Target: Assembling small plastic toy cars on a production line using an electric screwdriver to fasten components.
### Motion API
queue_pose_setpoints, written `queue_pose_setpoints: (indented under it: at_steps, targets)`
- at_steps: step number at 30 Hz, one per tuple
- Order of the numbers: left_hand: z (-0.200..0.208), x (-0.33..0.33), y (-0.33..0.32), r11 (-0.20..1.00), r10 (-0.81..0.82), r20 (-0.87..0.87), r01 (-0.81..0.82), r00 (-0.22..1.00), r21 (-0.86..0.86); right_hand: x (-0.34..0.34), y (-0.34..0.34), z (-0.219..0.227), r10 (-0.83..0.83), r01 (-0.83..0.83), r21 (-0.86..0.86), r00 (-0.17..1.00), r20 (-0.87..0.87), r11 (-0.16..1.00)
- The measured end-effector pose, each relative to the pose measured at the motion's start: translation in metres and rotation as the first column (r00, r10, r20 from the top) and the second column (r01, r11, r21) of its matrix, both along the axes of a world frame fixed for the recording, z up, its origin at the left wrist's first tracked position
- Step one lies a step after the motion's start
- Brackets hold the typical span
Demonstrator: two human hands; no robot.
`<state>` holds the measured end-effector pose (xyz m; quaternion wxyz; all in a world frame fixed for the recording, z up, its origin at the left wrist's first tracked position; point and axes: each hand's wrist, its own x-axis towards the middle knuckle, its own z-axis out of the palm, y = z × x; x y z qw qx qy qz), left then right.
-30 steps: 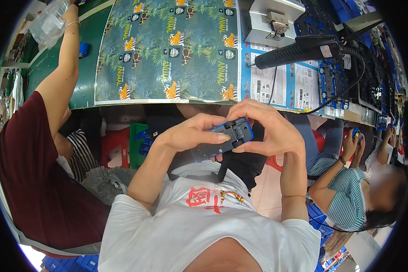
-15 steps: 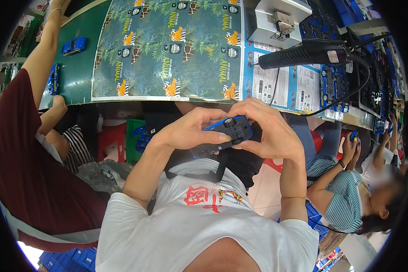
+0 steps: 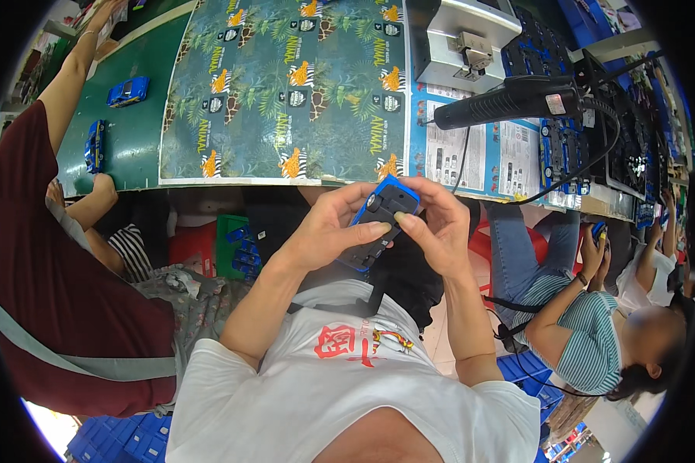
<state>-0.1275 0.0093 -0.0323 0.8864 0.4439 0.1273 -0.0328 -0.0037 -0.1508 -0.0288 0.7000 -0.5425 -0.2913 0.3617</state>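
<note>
A blue toy car [image 3: 381,219] is held between my two hands above my lap, just off the table's near edge. Its black underside and wheels face up, and it sits tilted, one end up and to the right. My left hand [image 3: 333,226] grips its left side, thumb flat on the base. On the right side, my right hand [image 3: 438,225] closes round the far end, its thumb also pressing the base. The fingers beneath the car are partly hidden.
Printed animal sheets [image 3: 286,92] cover the green table [image 3: 123,123]. At right lie a black corded screwdriver [image 3: 510,102], a metal fixture [image 3: 471,46] and rows of car bases [image 3: 564,150]. Two blue cars [image 3: 128,91] stand at left near a co-worker's arm [image 3: 69,85]. A green crate [image 3: 228,231] sits below.
The car has turned more upright in my hands, and my right thumb has moved onto its base. My right forearm has drawn inward. The co-worker's hand at left has moved off the nearer car.
</note>
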Motion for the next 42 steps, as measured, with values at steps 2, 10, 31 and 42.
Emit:
queue_pose_setpoints:
  at_steps: [2, 10, 31, 42]
  targets:
    - [0.000, 0.001, -0.001, 0.999, 0.026, 0.004, -0.026, 1.000, 0.039, -0.003, 0.001, 0.002, -0.043, 0.043, -0.011, 0.999, -0.005, 0.999]
    - [-0.011, 0.008, -0.018, 0.954, 0.134, 0.055, -0.144, 0.989, 0.264, -0.001, 0.007, -0.008, -0.106, 0.106, 0.007, 0.994, 0.018, 0.994]
    - [-0.022, 0.011, -0.038, 0.947, 0.278, 0.083, -0.287, 0.957, 0.145, -0.010, 0.017, -0.015, -0.297, 0.327, -0.014, 0.875, 0.382, 0.945]
    - [0.000, 0.033, -0.017, 0.947, 0.317, 0.011, -0.317, 0.948, 0.053, 0.109, 0.021, 0.046, -0.629, 0.530, 0.388, 0.753, 0.193, 0.754]
